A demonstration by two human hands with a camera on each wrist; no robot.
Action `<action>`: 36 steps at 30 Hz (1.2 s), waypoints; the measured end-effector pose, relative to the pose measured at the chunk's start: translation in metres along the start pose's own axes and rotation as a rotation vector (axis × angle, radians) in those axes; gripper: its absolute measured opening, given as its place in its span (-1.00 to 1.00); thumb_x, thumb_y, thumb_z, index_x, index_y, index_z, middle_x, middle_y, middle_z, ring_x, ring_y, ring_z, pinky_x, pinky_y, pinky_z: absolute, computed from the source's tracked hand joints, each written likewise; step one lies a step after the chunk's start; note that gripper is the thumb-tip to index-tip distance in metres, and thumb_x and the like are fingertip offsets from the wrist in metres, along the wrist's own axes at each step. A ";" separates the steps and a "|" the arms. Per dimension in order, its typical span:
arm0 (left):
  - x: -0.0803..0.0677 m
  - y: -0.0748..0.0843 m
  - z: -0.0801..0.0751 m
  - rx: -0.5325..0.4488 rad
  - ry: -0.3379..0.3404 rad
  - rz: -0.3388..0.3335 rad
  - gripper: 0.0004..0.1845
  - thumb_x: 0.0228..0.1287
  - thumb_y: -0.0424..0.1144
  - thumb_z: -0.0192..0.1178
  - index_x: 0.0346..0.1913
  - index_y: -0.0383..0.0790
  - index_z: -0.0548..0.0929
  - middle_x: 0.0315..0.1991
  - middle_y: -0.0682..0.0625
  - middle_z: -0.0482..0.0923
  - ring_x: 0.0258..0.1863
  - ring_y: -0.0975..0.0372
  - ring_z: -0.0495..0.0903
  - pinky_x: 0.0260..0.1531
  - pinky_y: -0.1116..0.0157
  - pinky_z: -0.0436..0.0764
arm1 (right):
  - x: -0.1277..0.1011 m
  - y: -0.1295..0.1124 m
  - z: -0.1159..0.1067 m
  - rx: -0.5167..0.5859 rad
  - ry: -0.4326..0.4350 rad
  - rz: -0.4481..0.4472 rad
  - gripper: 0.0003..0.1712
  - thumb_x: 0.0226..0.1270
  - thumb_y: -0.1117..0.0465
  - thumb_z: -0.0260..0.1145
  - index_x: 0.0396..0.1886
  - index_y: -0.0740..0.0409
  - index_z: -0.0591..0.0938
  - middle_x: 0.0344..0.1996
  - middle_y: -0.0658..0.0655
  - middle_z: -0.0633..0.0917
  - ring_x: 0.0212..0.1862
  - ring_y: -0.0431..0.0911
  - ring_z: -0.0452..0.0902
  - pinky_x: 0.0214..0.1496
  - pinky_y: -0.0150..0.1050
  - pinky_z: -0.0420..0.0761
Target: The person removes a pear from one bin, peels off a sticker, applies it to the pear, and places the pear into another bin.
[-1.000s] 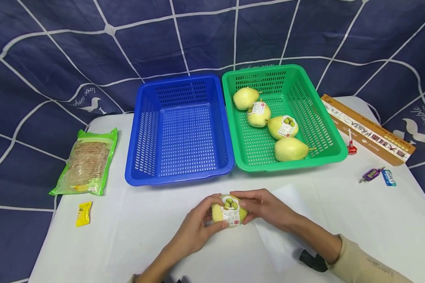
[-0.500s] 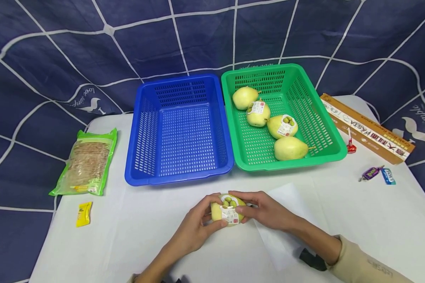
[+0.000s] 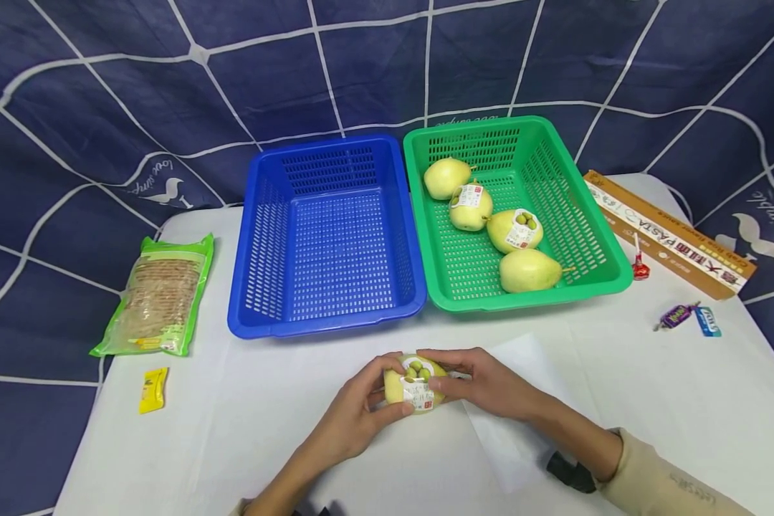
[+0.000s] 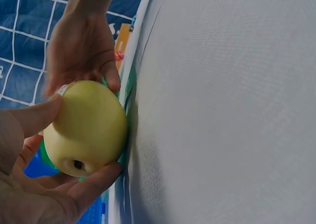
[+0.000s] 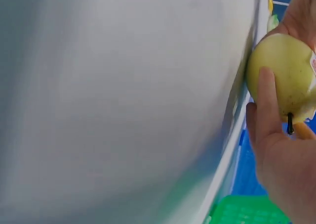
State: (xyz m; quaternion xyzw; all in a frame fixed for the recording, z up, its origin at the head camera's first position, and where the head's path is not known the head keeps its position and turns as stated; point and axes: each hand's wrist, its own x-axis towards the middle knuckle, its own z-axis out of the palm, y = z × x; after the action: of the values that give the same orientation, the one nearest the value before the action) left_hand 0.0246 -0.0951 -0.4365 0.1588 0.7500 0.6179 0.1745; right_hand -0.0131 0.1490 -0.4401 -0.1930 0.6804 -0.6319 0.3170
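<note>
A yellow-green pear sits low over the white tablecloth in the head view, held between both hands. Its white label, printed with green fruit, faces up. My left hand grips the pear's left end, thumb in front and fingers behind. From the right, my right hand holds the other end, its thumb on the label's edge. The left wrist view shows the pear's dark-pitted blossom end, fingers underneath. In the right wrist view, a dark stem sticks out of the pear beside the right hand.
A blue basket stands behind the hands. Beside it, a green basket holds several pears. Bagged food and a yellow packet lie left; a pasta box, lollipop and wrapped candy lie right. White paper lies under the right forearm.
The right thumb has shifted left onto the label's edge since the earliest frame. The left hand keeps its grip on the pear, and the baskets stay where they were.
</note>
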 end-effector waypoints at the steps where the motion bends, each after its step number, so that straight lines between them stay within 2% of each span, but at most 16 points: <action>1: 0.000 0.000 0.000 0.009 -0.002 -0.001 -0.58 0.19 -0.46 0.37 0.05 -0.15 0.46 0.34 -0.21 0.35 0.18 -0.01 0.50 0.06 0.26 0.60 | 0.001 0.000 -0.001 0.051 0.009 0.021 -0.47 0.47 0.20 0.24 0.36 0.26 0.45 0.19 0.21 0.59 0.05 -0.02 0.59 0.01 -0.12 0.68; 4: 0.000 0.001 0.000 0.039 -0.009 -0.010 -0.56 0.18 -0.46 0.38 0.05 -0.10 0.46 0.37 -0.20 0.33 0.24 0.01 0.45 0.07 0.27 0.59 | 0.004 0.001 -0.001 0.184 0.037 0.078 -0.55 0.53 0.19 0.16 0.30 0.30 0.51 0.09 0.25 0.65 -0.05 0.08 0.65 -0.10 -0.02 0.71; 6: 0.000 0.001 0.000 0.049 -0.015 -0.016 -0.56 0.18 -0.46 0.37 0.05 -0.09 0.46 0.37 -0.20 0.32 0.25 0.01 0.45 0.07 0.28 0.59 | 0.005 0.001 0.000 0.198 0.053 0.088 -0.56 0.52 0.20 0.18 0.27 0.33 0.53 0.06 0.27 0.67 -0.07 0.08 0.66 -0.12 -0.02 0.71; 10: 0.000 0.001 -0.001 0.055 -0.022 -0.018 -0.58 0.19 -0.46 0.36 0.05 -0.13 0.47 0.36 -0.22 0.33 0.22 -0.02 0.46 0.08 0.28 0.59 | 0.004 -0.001 0.000 0.195 0.057 0.100 -0.57 0.51 0.24 0.17 0.26 0.37 0.52 0.07 0.29 0.65 -0.09 0.04 0.66 -0.11 -0.03 0.71; 13: 0.000 0.002 -0.001 0.054 -0.025 -0.013 -0.60 0.21 -0.44 0.35 0.04 -0.15 0.47 0.35 -0.22 0.34 0.21 -0.02 0.47 0.08 0.28 0.59 | -0.001 -0.007 -0.001 0.099 0.116 0.052 -0.59 0.50 0.26 0.18 0.22 0.40 0.54 0.09 0.32 0.64 -0.06 0.01 0.66 -0.09 -0.11 0.71; 16: 0.000 0.001 -0.002 0.041 -0.025 -0.005 -0.61 0.20 -0.45 0.36 0.03 -0.17 0.46 0.34 -0.21 0.35 0.22 -0.02 0.46 0.08 0.27 0.59 | -0.010 -0.019 -0.006 -0.031 0.248 -0.034 -0.62 0.47 0.27 0.22 0.18 0.39 0.56 0.10 0.35 0.62 0.02 0.11 0.63 -0.07 -0.17 0.71; 18: 0.000 0.000 -0.002 0.034 -0.024 0.004 -0.60 0.18 -0.45 0.37 0.01 -0.16 0.46 0.33 -0.20 0.36 0.22 -0.02 0.46 0.09 0.26 0.59 | -0.017 -0.029 -0.012 -0.092 0.352 -0.085 -0.63 0.46 0.28 0.24 0.18 0.37 0.56 0.09 0.35 0.62 0.05 0.09 0.63 -0.06 -0.17 0.70; 21: 0.000 -0.002 -0.004 0.037 -0.021 0.025 -0.60 0.17 -0.44 0.38 0.00 -0.16 0.46 0.32 -0.19 0.37 0.22 -0.02 0.45 0.10 0.22 0.59 | -0.030 -0.042 -0.025 -0.103 0.481 -0.143 -0.64 0.44 0.35 0.24 0.17 0.39 0.55 -0.03 0.29 0.68 -0.03 -0.01 0.67 -0.07 -0.14 0.70; 24: 0.000 -0.002 -0.004 0.048 -0.026 0.037 -0.60 0.18 -0.42 0.38 0.01 -0.14 0.46 0.31 -0.18 0.38 0.20 -0.01 0.46 0.10 0.22 0.59 | -0.044 -0.049 -0.038 -0.089 0.614 -0.190 -0.68 0.42 0.41 0.23 0.10 0.48 0.55 -0.20 0.17 0.74 -0.18 -0.11 0.71 -0.15 -0.19 0.71; 27: 0.001 -0.001 -0.004 0.054 -0.026 0.036 -0.61 0.20 -0.40 0.38 0.01 -0.14 0.46 0.31 -0.19 0.39 0.19 0.00 0.48 0.10 0.22 0.59 | -0.055 -0.051 -0.048 -0.016 0.765 -0.214 -0.69 0.40 0.43 0.25 0.06 0.55 0.55 -0.25 0.11 0.73 -0.28 -0.10 0.71 -0.22 -0.21 0.71; 30: 0.001 -0.001 -0.004 0.050 -0.019 0.027 -0.61 0.20 -0.38 0.38 0.01 -0.14 0.46 0.30 -0.19 0.39 0.16 0.01 0.50 0.09 0.23 0.59 | -0.062 -0.048 -0.055 0.073 0.908 -0.220 -0.69 0.36 0.42 0.30 0.05 0.50 0.57 -0.21 0.12 0.68 -0.33 -0.13 0.70 -0.25 -0.22 0.71; 33: 0.001 -0.002 -0.004 0.048 -0.009 0.031 -0.62 0.21 -0.36 0.38 0.02 -0.16 0.47 0.30 -0.20 0.39 0.17 -0.01 0.50 0.09 0.21 0.60 | -0.065 -0.043 -0.058 0.176 1.019 -0.211 -0.69 0.31 0.45 0.34 0.04 0.41 0.60 -0.25 0.17 0.51 -0.38 -0.14 0.70 -0.28 -0.24 0.71; 36: 0.001 -0.002 -0.003 0.046 0.003 0.028 -0.62 0.20 -0.36 0.39 0.01 -0.16 0.48 0.31 -0.20 0.39 0.18 -0.01 0.49 0.09 0.21 0.60 | -0.066 -0.037 -0.061 0.268 1.095 -0.161 -0.59 0.26 0.45 0.38 0.11 0.29 0.58 -0.25 0.17 0.32 -0.43 -0.16 0.68 -0.29 -0.27 0.71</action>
State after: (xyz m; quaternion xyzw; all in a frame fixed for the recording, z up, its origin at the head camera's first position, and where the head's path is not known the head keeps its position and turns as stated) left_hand 0.0222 -0.0981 -0.4382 0.1722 0.7621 0.6031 0.1608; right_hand -0.0114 0.2326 -0.3915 0.1533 0.6426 -0.7427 -0.1093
